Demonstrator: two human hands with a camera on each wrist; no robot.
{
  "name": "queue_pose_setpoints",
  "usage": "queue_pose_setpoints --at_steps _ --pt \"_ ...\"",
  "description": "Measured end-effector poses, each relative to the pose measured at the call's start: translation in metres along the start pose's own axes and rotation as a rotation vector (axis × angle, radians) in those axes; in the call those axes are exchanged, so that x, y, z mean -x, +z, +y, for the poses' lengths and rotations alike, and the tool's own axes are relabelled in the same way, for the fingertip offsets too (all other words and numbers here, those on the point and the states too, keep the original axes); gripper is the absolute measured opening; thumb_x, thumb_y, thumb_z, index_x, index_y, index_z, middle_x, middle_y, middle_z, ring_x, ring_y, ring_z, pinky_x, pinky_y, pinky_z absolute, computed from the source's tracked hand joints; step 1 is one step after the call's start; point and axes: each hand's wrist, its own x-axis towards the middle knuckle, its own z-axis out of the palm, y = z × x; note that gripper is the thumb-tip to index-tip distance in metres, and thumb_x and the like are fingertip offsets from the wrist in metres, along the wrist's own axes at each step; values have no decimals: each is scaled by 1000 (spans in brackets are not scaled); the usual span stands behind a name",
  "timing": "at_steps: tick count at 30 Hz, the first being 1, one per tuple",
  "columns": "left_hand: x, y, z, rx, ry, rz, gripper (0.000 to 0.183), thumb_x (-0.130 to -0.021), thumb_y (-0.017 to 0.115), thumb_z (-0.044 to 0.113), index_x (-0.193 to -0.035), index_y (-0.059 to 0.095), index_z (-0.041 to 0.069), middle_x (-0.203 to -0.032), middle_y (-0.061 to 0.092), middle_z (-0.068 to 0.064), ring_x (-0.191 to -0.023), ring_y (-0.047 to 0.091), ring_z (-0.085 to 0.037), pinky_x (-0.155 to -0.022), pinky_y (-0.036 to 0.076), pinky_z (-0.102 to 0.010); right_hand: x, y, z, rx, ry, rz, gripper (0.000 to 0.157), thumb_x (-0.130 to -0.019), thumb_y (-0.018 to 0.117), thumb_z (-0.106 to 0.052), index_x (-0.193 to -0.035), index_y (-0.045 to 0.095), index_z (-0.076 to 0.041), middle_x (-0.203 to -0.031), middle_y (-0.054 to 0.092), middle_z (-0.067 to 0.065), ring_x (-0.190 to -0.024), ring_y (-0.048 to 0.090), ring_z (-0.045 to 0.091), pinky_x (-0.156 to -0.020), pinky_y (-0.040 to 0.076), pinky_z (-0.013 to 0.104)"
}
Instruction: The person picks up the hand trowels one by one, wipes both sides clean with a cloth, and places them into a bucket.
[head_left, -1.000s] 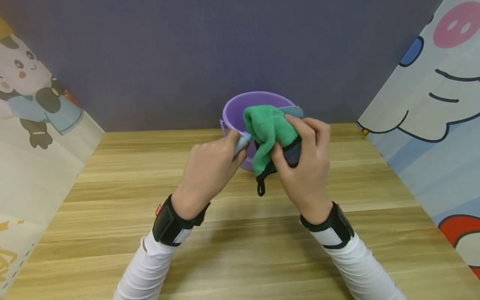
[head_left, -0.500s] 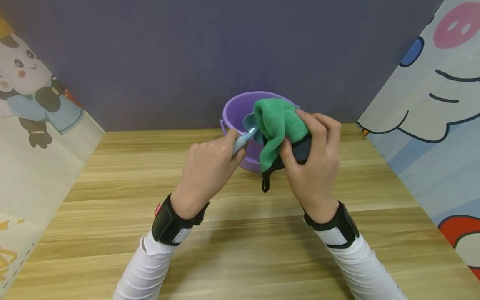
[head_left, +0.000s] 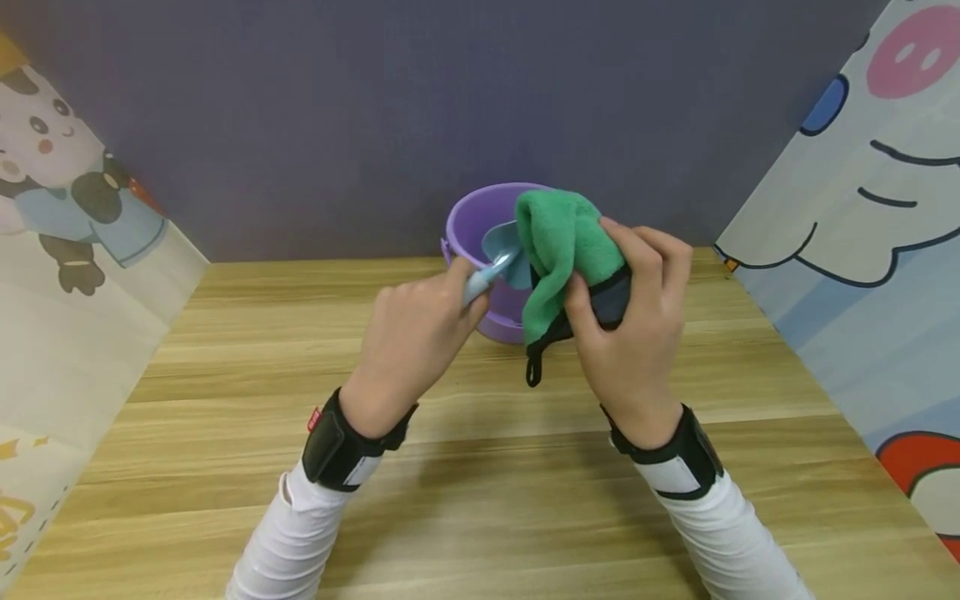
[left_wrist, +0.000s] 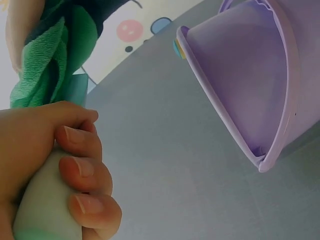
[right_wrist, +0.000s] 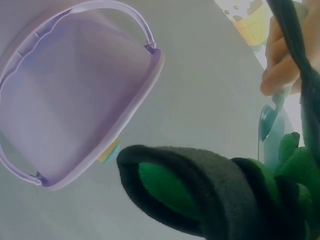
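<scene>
My left hand grips the handle of a light blue toy shovel, its fingers wrapped round the pale grip in the left wrist view. The shovel points right, toward my right hand, which holds a bunched green cloth with a dark grey side and a black hanging loop. The cloth is folded over the shovel's blade and hides its far end. Near the handle, part of the blue blade shows. Both hands are up in front of a purple bucket, overlapping its right side in the head view.
The bucket stands upright at the back of a wood-grain table, close to a dark grey panel. Its carrying handle shows in the right wrist view. Cartoon-printed panels flank the table on both sides.
My right hand has slid right with the cloth along the shovel, baring the blade near the handle and covering its far end. My left hand has hardly moved.
</scene>
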Motion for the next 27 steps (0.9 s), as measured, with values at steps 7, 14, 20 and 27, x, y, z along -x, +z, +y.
queue_pose_setpoints --at_steps 7,14,20,27 --pt "1 -1 -1 18 -27 6 22 -92 61 26 -84 60 5 -49 40 1 -39 39 -14 -30 36 -34 -1 -3 -5 -49 -14 45 41 -81 65 -15 -118 60 1 -107 51 35 -102 48 37 -87 43 47" --pt "2 0 -1 9 -27 5 24 -93 60 27 -83 58 5 -50 37 1 -39 38 -13 -30 36 -34 1 -5 -10 -54 -43 37 42 -78 66 -15 -117 62 2 -104 53 35 -99 50 39 -84 43 49" --pt "2 -2 -1 10 -40 6 23 -91 63 27 -84 57 6 -50 37 1 -39 40 -16 -31 39 -39 8 -2 -14 -47 -79 -47 45 -80 65 -19 -120 61 2 -107 52 36 -100 52 38 -83 47 51" --pt "2 -4 0 19 -44 -1 19 -87 69 23 -86 57 8 -49 43 -1 -40 43 -15 -32 42 -39 19 4 -17 -40 -103 -175 46 -83 67 -18 -123 58 2 -111 51 34 -104 52 36 -84 51 50"
